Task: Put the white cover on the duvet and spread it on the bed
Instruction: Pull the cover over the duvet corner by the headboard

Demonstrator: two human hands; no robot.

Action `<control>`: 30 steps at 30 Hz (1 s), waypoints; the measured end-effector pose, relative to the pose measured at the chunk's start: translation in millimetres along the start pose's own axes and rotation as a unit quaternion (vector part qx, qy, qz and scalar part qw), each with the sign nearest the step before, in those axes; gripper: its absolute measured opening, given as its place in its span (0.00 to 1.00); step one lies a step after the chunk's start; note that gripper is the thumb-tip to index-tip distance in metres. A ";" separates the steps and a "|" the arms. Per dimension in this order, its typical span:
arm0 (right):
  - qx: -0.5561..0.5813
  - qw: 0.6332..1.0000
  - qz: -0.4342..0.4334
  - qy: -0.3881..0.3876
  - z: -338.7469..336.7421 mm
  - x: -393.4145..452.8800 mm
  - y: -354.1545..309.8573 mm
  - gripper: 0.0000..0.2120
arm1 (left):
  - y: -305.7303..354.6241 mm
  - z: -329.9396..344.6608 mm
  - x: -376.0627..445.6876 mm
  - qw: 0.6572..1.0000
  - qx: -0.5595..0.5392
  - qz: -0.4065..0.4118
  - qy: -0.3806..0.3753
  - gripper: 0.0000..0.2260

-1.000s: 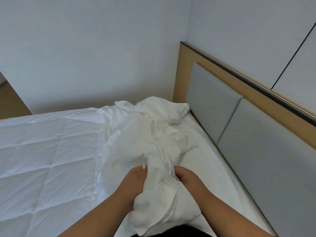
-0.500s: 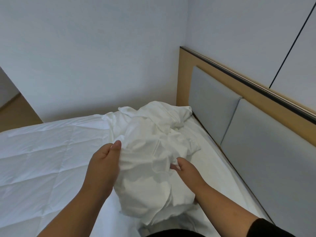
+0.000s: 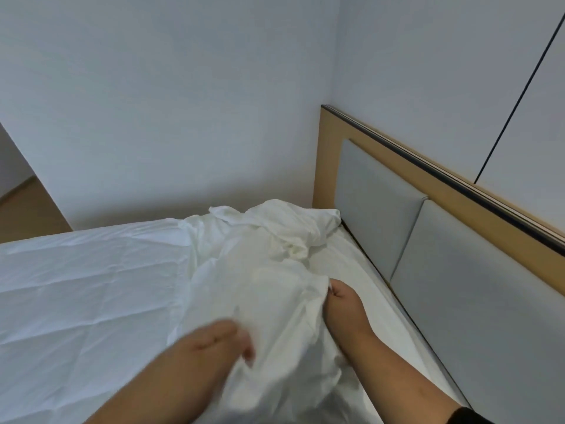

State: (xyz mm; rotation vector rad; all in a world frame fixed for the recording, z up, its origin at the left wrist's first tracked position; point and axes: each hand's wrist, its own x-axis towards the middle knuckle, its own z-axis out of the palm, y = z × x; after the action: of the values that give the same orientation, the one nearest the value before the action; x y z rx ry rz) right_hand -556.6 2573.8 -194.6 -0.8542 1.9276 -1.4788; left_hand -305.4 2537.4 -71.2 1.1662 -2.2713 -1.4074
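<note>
Head view: right hand pinches bunched white cover; left hand blurred, on cover, grip unclear; quilted duvet at left.

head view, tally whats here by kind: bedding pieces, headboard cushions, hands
bedding pieces: 2, the crumpled white cover and the quilted duvet
headboard cushions: 2, far cushion and near cushion
hands: 2, left hand blurred, right hand gripping the cover
total: 6
</note>
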 end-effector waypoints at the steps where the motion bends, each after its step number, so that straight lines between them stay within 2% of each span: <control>1: 0.016 1.000 0.013 -0.016 -2.1 -2.6 2.4 0.16 | -28.0 5.4 11.1 0.998 0.020 -0.046 -0.039 0.10; 2: 0.027 0.998 0.024 -0.041 -2.2 -6.8 4.4 0.17 | -53.3 11.8 19.3 0.993 0.022 -0.093 -0.071 0.10; 4: 0.039 0.994 0.049 -0.091 0.5 -18.4 7.9 0.15 | -86.2 23.4 30.2 0.984 0.050 -0.148 -0.087 0.12; 6: 0.051 0.989 0.065 -0.123 5.0 -28.8 12.3 0.11 | -96.7 31.4 38.7 0.988 0.043 -0.146 -0.014 0.14; 8: 0.034 0.989 0.061 -0.131 9.6 -36.7 14.2 0.09 | -91.1 37.8 43.0 0.991 -0.014 -0.126 0.040 0.12; 11: -0.014 0.987 0.028 -0.157 21.0 -48.4 11.5 0.11 | -80.3 50.7 48.3 0.990 -0.087 -0.115 0.001 0.17; 14: -0.023 0.983 0.026 -0.181 34.1 -60.0 9.4 0.10 | -79.8 62.4 56.7 0.991 -0.064 -0.113 0.005 0.17; 18: -0.036 0.992 -0.003 -0.123 32.9 -71.4 -0.5 0.14 | -80.5 65.3 62.1 0.992 -0.094 -0.087 0.021 0.09; 22: -0.024 0.998 -0.058 0.007 17.2 -80.4 -17.9 0.14 | -84.9 67.3 67.3 0.994 -0.053 -0.061 0.068 0.10; 24: -0.002 0.998 -0.068 -0.001 6.8 -90.5 -27.2 0.17 | -82.3 64.2 68.2 0.993 -0.047 -0.037 0.097 0.09; 26: 0.024 0.993 -0.025 -0.111 -3.8 -100.4 -32.9 0.19 | -78.5 58.9 69.1 0.992 -0.042 -0.009 0.121 0.10; 28: 0.028 0.968 0.083 -0.234 -13.4 -101.5 -29.0 0.19 | -78.3 55.3 70.8 0.992 -0.024 0.014 0.124 0.09; 30: 0.029 0.951 0.197 -0.237 -20.6 -95.9 -6.7 0.16 | -79.4 54.3 72.3 0.994 -0.015 0.022 0.105 0.07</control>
State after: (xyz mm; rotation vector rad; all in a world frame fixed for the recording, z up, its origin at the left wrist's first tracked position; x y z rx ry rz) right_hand -509.6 2658.6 -178.5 -0.6716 1.5693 -0.9794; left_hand -343.0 2502.8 -180.1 1.1854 -2.1123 -1.2347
